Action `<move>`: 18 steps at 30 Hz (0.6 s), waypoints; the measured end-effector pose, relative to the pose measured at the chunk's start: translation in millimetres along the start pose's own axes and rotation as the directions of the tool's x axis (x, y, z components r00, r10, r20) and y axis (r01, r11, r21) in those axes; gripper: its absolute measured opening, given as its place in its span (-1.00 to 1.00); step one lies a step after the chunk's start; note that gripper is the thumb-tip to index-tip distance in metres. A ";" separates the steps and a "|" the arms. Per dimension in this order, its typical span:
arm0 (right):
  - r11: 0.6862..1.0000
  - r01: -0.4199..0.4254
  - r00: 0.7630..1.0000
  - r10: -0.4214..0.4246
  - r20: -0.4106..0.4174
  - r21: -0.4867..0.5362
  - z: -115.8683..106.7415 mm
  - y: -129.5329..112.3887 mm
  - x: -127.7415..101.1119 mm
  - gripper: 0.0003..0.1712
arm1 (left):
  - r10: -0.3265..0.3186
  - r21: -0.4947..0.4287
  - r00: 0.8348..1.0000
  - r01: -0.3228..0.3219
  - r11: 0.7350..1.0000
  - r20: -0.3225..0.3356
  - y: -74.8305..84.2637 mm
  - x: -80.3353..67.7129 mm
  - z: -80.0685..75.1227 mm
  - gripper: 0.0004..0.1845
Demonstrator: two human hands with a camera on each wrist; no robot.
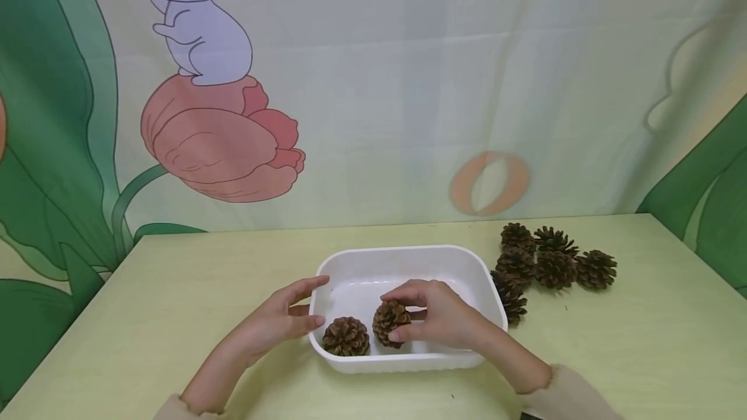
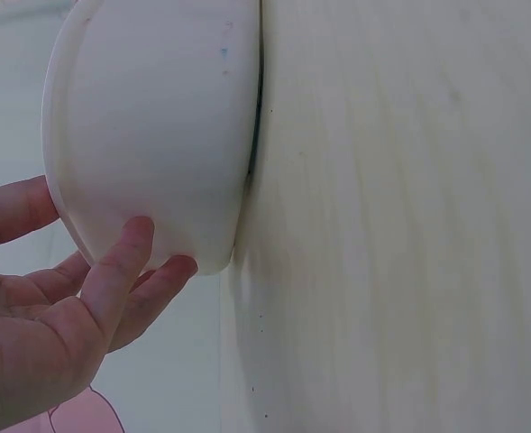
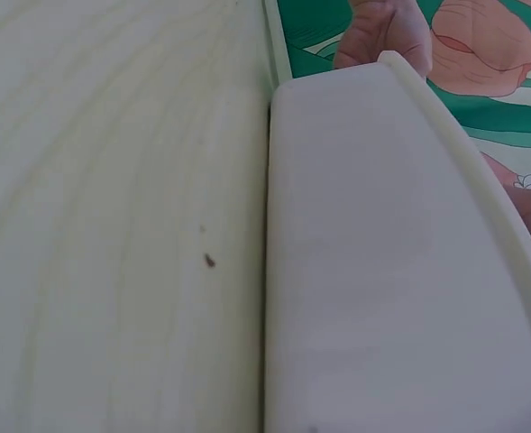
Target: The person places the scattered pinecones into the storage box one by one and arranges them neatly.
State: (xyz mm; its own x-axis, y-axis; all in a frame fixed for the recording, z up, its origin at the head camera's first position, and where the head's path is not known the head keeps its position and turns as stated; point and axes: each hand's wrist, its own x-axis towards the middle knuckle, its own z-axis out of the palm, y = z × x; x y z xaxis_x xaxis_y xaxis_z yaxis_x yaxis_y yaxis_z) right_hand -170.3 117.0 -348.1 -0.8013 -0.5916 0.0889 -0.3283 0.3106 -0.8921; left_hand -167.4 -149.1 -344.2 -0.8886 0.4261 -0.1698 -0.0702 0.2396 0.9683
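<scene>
My right hand (image 1: 440, 316) is inside the white plastic tub (image 1: 403, 363), holding a brown pinecone (image 1: 386, 324) between thumb and fingers. A second pinecone (image 1: 346, 337) lies in the tub's near left corner, left of the held one. At the tub's left end, my left hand (image 1: 265, 326) grips the rim and outer wall. In the left wrist view, fingertips of that hand (image 2: 62, 316) press the tub's outside wall (image 2: 166, 117). The right wrist view mostly shows the tub's outer side (image 3: 382, 253); the held pinecone is hidden there.
Several more pinecones (image 1: 556, 269) lie clustered on the pale yellow table (image 1: 642, 355), beside and behind the tub's right end; one touches or nearly touches its wall. A printed cloth (image 1: 373, 115) hangs behind the table's far edge.
</scene>
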 end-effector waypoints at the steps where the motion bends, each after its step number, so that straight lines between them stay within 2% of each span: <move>1: 1.000 -0.007 1.000 0.007 0.005 -0.003 0.7 0.5 0.2 -0.45 | 0.001 -0.001 1.000 -0.001 1.000 0.001 -0.1 -0.2 0.0 -0.32; 18: 0.991 -0.047 0.998 0.052 0.043 -0.128 5.0 0.9 -0.7 -0.45 | -0.013 0.011 1.000 0.014 1.000 -0.020 -0.5 0.2 0.3 -0.32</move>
State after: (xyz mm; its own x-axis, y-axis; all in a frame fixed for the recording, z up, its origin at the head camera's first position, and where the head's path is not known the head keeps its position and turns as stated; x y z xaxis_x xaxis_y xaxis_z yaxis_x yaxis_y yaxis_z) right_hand -167.6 114.0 -351.2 -0.7950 -0.6062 0.0227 -0.3518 0.4302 -0.8314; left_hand -167.4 -148.9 -344.9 -0.8964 0.4054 -0.1790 -0.0774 0.2545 0.9640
